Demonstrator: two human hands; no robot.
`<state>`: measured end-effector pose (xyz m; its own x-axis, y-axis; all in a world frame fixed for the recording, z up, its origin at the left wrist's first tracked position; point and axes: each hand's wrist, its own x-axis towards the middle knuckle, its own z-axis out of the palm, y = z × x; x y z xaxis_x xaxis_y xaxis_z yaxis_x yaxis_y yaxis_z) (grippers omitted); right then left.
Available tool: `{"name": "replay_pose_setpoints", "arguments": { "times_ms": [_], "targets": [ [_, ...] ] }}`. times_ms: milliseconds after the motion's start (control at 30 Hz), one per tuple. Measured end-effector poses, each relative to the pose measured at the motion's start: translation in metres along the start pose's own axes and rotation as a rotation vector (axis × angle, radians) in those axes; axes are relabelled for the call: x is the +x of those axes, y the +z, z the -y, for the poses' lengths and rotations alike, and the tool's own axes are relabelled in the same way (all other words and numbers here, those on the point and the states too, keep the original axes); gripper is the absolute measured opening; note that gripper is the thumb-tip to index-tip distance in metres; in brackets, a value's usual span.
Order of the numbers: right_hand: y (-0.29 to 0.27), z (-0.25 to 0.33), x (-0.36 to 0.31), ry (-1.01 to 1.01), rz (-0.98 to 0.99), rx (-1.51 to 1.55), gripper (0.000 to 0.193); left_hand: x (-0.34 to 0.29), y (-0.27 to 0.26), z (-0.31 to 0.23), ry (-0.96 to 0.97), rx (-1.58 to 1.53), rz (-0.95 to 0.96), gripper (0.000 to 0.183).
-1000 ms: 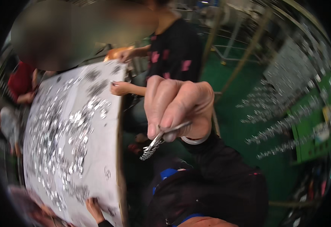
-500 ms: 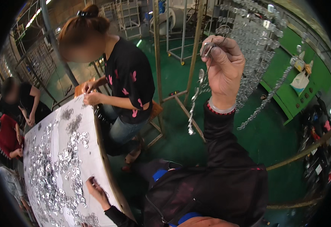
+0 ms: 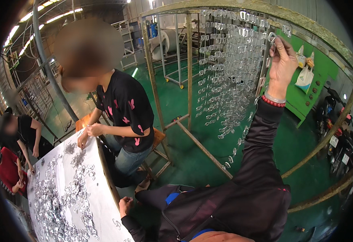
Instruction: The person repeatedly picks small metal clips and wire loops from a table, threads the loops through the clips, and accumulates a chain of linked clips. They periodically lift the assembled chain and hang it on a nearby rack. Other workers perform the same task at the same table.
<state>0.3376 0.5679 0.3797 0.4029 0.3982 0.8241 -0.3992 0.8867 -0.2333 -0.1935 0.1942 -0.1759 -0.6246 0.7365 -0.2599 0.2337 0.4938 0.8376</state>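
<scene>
My right hand [image 3: 283,68] is raised at the right, under the rack's top bar. Its thumb and fingers pinch the upper end of a string of shiny metal buckle-like links [image 3: 262,81], which seems to run down in front of my sleeve. Beside it hang many similar strings of links [image 3: 225,68]. My left hand [image 3: 125,205] is low, just off the table's edge, with curled fingers; anything inside them is hidden. Loose metal links [image 3: 69,193] cover much of the white-topped table [image 3: 110,201] at the left.
The rack's metal frame [image 3: 208,148] stands ahead of me. A co-worker in a black shirt [image 3: 124,109] sits on a wooden stool [image 3: 159,137] at the table. Other people work along its far side. A green cabinet [image 3: 303,103] and parked motorbikes [image 3: 337,141] are at the right.
My right hand has moved right with the string, up to the hanging rows. My left hand has drawn back from above the table to beside its edge. The view has turned.
</scene>
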Motion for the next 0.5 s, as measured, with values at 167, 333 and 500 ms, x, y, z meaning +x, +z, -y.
{"name": "replay_pose_setpoints", "arguments": {
  "times_ms": [167,333,500],
  "targets": [
    [-0.025,0.012,0.041,-0.011,-0.064,-0.035,0.019,-0.013,-0.009,-0.011,-0.053,-0.107,0.012,0.006],
    [-0.032,0.017,0.078,-0.007,-0.001,-0.172,0.017,-0.024,-0.009,-0.029,-0.043,-0.229,0.010,0.004],
    [-0.031,0.016,0.105,0.018,-0.053,-0.283,0.015,-0.029,-0.010,-0.031,-0.004,-0.208,0.002,0.006]
  ]
}}
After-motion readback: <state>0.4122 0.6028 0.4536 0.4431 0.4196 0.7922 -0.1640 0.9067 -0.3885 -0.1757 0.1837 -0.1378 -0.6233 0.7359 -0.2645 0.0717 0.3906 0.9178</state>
